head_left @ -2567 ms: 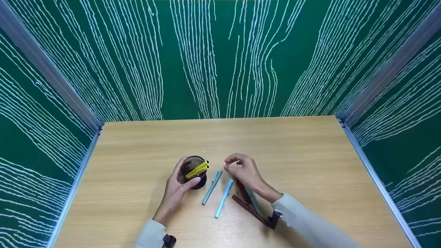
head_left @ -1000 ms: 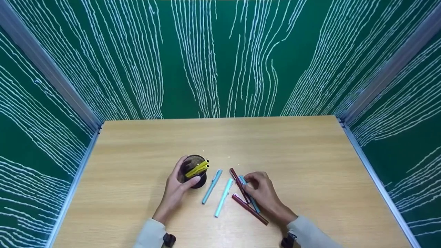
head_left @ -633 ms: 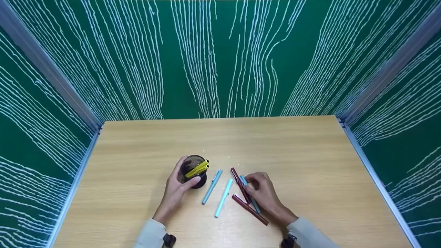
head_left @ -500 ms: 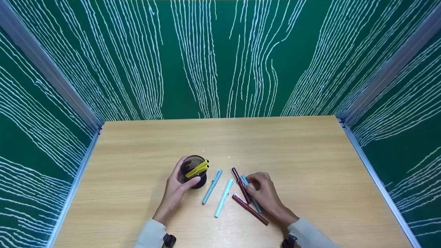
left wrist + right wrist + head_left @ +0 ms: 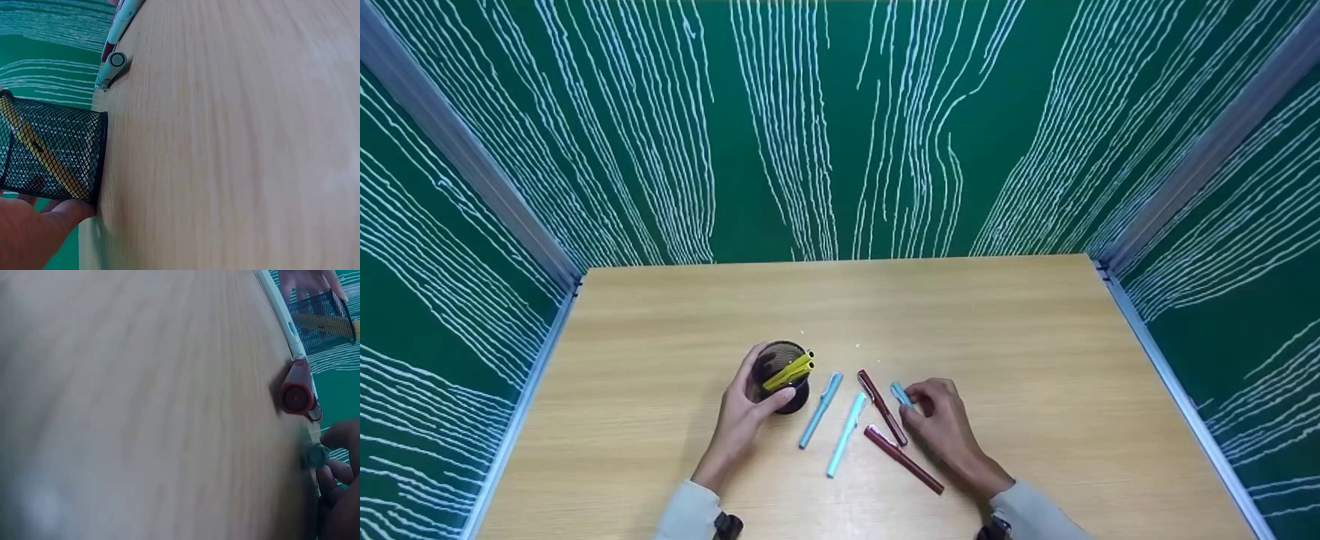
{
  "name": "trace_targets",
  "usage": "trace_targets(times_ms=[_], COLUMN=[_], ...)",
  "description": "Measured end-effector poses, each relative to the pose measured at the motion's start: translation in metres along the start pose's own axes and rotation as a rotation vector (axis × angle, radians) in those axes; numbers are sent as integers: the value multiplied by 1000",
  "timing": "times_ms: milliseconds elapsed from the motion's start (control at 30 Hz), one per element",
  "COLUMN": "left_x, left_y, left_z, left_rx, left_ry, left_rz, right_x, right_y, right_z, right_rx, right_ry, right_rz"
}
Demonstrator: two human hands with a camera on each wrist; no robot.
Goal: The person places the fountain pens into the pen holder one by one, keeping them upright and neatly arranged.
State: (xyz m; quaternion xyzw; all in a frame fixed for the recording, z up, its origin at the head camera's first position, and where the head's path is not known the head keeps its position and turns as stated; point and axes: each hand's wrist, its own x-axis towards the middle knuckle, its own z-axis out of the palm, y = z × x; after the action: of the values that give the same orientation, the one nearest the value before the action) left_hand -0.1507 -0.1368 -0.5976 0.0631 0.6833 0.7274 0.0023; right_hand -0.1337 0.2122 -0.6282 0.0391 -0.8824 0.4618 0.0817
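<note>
My left hand (image 5: pixel 741 416) holds a black mesh pen cup (image 5: pixel 793 401), fingers on its far side and thumb on the near side. Yellow pens (image 5: pixel 789 371) lean inside the cup, their ends past the rim. On the right, my right hand (image 5: pixel 946 421) pinches a blue pen (image 5: pixel 900 391) between thumb and fingers, low over the table; the hand covers most of that pen. In the right wrist view the blue pen's end (image 5: pixel 316 456) shows blurred between the fingertips. Left of this hand lie two dark red pens, one upper (image 5: pixel 883 407) and one lower (image 5: pixel 904 460).
Between the cup and the red pens lie a teal pen (image 5: pixel 820 411) and a lighter blue pen (image 5: pixel 847 435). The wooden table (image 5: pixel 675 315) is bounded by green walls (image 5: pixel 840 135) with white wavy lines and by metal posts at the corners.
My right hand came down to the blue pen and has since drawn it rightward, apart from the upper red pen, which has shifted slightly. The left hand and cup have stayed in place.
</note>
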Motion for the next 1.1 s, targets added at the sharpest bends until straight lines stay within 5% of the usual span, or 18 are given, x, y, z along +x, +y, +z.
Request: trace_targets(times_ms=[700,1100], left_x=[-3,-2], left_y=[3,3], left_z=[1,1], left_rx=[-1,-29], left_ry=[16,-4], left_rz=[-38,-25], right_x=[-1,9], right_y=[-4,-15], right_z=[-3,-17], right_rx=[-208,-136], right_ry=[5,3], right_rz=[-63,12])
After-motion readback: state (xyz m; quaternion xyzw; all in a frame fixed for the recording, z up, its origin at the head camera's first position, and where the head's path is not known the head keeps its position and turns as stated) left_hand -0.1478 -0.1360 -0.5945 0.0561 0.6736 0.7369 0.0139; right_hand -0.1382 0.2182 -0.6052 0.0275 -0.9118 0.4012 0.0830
